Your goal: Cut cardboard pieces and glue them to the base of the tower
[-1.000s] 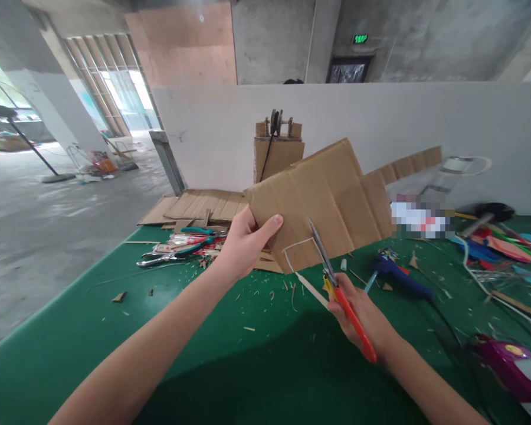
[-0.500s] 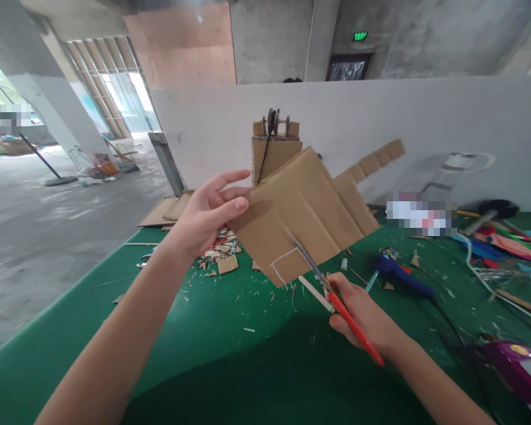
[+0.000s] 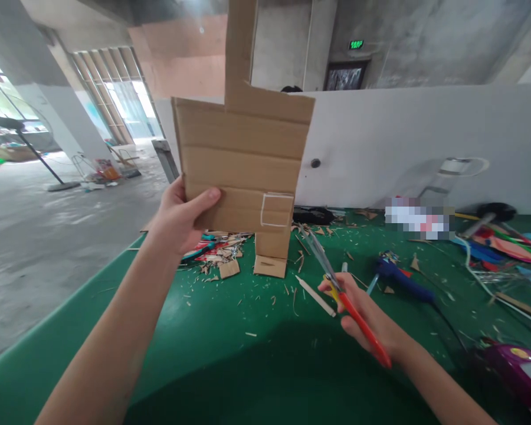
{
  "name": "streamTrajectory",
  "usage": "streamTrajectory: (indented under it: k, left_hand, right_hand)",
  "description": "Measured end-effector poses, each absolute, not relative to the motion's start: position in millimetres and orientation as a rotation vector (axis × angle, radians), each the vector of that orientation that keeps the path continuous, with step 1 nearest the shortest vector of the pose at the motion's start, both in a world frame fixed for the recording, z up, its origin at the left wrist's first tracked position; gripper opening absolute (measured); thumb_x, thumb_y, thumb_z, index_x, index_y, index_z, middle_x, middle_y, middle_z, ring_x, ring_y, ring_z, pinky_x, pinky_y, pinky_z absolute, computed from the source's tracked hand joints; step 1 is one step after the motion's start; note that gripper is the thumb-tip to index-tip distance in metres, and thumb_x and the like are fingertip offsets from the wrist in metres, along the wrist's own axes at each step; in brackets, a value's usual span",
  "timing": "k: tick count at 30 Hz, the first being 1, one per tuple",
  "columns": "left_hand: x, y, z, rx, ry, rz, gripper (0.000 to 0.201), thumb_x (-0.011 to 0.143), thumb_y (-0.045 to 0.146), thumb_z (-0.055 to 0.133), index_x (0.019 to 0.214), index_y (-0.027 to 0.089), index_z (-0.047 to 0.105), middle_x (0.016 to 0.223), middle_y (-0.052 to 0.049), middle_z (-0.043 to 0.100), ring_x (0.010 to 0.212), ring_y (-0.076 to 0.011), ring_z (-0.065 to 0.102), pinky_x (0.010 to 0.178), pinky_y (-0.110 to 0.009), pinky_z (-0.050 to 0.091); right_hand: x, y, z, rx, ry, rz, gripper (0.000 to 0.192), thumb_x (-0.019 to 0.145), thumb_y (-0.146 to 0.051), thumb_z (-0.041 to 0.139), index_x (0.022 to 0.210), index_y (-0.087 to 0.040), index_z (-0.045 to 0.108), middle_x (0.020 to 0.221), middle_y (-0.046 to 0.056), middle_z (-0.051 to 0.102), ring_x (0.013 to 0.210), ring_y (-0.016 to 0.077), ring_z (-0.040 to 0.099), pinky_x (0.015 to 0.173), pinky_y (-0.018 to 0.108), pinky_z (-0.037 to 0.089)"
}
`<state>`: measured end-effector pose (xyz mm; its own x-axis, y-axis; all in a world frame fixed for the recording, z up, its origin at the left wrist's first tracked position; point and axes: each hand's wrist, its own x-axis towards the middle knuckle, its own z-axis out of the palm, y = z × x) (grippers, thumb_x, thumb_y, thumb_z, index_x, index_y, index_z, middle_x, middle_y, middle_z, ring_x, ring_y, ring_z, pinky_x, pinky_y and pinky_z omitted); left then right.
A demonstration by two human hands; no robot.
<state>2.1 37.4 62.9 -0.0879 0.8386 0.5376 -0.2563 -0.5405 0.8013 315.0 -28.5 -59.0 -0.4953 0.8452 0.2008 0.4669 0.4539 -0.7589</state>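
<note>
One cardboard sheet (image 3: 243,159), raised upright above the table (image 3: 248,366), pinched at its lower left edge by the left hand (image 3: 179,218), thumb across the front. One white-outlined square (image 3: 277,211) marked at the sheet's lower right corner. One pair of red-handled scissors (image 3: 340,292), gripped in the right hand (image 3: 358,313), blades slightly apart and pointing up toward the sheet without touching it. One white stick (image 3: 315,295) flat on the table just beside that hand. One blue glue gun (image 3: 400,280) further right. One small cardboard block (image 3: 272,254) standing behind. Compared with half a second ago: sheet turned from tilted to upright and lifted higher; blades now clear of the cardboard.
</note>
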Motion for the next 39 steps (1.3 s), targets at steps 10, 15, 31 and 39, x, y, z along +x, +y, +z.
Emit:
streamTrajectory:
  k: [10, 15, 31, 39]
  left_hand:
    - [63.7, 32.5, 26.7, 1.012, 0.731, 1.901, 0.036, 0.074, 0.04, 0.069, 0.106, 0.027, 0.058, 0.115, -0.005, 0.064, 0.112, -0.0242, 0.057, 0.078, -0.032, 0.056]
    - [64.9, 36.5, 23.3, 0.935, 0.767, 1.894, 0.038, 0.074, 0.042, 0.069, 0.107, 0.03, 0.055, 0.122, -0.003, 0.061, 0.118, -0.0234, 0.053, 0.079, -0.029, 0.055]
    - [93.5, 25.7, -2.4, 0.884, 0.646, 1.712, 0.034, 0.071, 0.033, 0.073, 0.098, 0.023, 0.055, 0.104, -0.003, 0.068, 0.104, -0.0212, 0.062, 0.095, -0.041, 0.048]
    - [92.1, 24.0, 4.1, 0.867, 0.634, 1.723, 0.03, 0.072, 0.032, 0.073, 0.093, 0.021, 0.055, 0.102, -0.004, 0.068, 0.103, -0.0223, 0.062, 0.094, -0.04, 0.05]
  right_hand:
    - [300.7, -35.1, -56.6, -1.146, -1.999, 0.934, 0.038, 0.092, -0.05, 0.033, 0.123, -0.027, 0.031, 0.118, 0.009, 0.044, 0.069, 0.0134, 0.048, 0.066, 0.033, 0.047]
    - [304.5, -33.0, -58.8, -1.139, -1.96, 0.967, 0.041, 0.092, -0.053, 0.032, 0.121, -0.025, 0.04, 0.105, 0.009, 0.049, 0.076, 0.0181, 0.053, 0.067, 0.035, 0.048]
    - [298.1, -33.5, -56.3, -1.031, -1.872, 0.965, 0.043, 0.085, -0.06, 0.04, 0.108, -0.023, 0.045, 0.099, 0.009, 0.052, 0.084, 0.0214, 0.054, 0.063, 0.032, 0.047]
    - [301.3, -30.7, -56.5, -1.006, -1.968, 0.831, 0.041, 0.087, -0.057, 0.038, 0.106, -0.021, 0.042, 0.086, 0.005, 0.049, 0.067, 0.0152, 0.047, 0.058, 0.029, 0.044]
